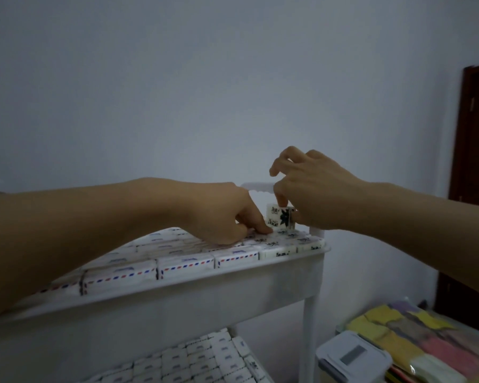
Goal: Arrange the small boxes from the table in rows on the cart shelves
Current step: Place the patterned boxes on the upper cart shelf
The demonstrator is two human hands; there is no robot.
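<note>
On the cart shelf [233, 288], the right hand [315, 189] pinches an upright small box [277, 221] beside the left hand [219, 214] pressing packed boxes [186, 262].

Dim, bluish, soft (edges bowed)

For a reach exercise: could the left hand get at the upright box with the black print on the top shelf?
Probably yes. The left hand rests on the packed rows, its fingertip right beside the upright box with nothing between, though the right hand pinches that box from above.
</note>
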